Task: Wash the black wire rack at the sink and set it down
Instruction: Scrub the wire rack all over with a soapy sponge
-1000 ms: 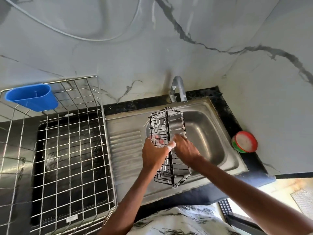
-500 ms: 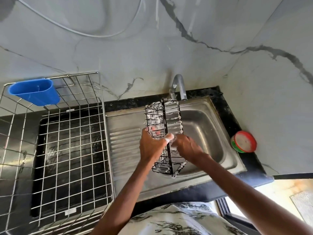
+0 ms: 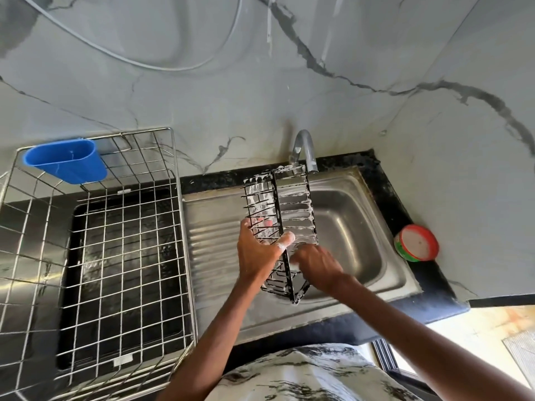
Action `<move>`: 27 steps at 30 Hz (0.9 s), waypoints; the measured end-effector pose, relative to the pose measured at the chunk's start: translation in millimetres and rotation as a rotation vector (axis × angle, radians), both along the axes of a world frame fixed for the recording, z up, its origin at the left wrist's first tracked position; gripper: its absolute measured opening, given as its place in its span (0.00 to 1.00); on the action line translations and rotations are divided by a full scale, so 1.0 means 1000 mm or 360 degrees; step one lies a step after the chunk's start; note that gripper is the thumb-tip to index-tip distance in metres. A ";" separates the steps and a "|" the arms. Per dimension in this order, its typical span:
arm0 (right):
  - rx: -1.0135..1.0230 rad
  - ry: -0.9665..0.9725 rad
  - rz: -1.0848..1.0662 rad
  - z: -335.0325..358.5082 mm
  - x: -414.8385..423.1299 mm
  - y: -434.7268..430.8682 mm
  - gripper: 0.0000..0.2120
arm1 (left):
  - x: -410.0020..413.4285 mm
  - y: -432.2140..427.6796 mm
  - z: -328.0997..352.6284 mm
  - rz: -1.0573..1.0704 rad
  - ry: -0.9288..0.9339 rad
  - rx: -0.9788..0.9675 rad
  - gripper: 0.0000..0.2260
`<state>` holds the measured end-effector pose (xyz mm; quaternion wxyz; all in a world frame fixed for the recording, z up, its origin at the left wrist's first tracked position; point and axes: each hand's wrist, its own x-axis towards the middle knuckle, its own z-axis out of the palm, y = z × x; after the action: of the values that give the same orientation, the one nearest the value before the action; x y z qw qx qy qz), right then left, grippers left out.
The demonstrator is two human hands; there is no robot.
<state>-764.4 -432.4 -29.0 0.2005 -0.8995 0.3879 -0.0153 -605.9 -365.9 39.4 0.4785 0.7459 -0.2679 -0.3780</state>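
Two hands on the item. Left hand [image 3: 260, 253]: thumb and fingers clamped round the black wire rack [image 3: 292, 204], which is held tilted above the sink [image 3: 362, 227] basin with its top end just under the tap [image 3: 304, 146]. Right hand [image 3: 315, 264]: against the rack's lower face, blurred, grip cannot be told. Condition: wires coated in white suds. Judged mid-wash: scrubbing under way, rinsing and setting down outstanding. Bench, left: steel drying basket [image 3: 170, 169].

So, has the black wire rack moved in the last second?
Yes. The black wire rack has shifted away from the person, toward the curved grey metal tap; its far end now reaches the spout.
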 end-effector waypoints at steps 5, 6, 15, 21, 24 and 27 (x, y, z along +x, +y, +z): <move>0.0137 -0.0175 0.0004 0.000 0.002 0.004 0.13 | 0.006 0.005 0.003 0.0057 0.0042 -0.0057 0.28; 0.0143 -0.0220 0.0038 -0.003 -0.001 0.002 0.12 | 0.006 0.006 0.004 0.0061 0.0053 -0.0081 0.29; -0.0046 -0.0173 0.0147 0.013 0.016 0.020 0.13 | 0.002 0.004 0.003 -0.0056 0.0075 -0.0166 0.32; -0.0079 -0.0143 0.0045 -0.001 -0.001 -0.004 0.16 | 0.001 0.008 -0.008 -0.0076 0.0108 -0.0163 0.31; -0.0120 -0.0335 0.0077 0.008 0.005 0.010 0.15 | 0.003 0.006 -0.010 -0.0064 0.0039 -0.0207 0.30; 0.0052 -0.0574 0.0286 0.028 0.014 0.035 0.17 | 0.005 0.005 -0.012 -0.0064 -0.0113 -0.0254 0.31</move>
<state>-750.9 -397.7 -1.3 0.2818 -0.9099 0.2640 -0.1519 -601.0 -360.9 27.1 0.5188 0.7128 -0.3289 -0.3386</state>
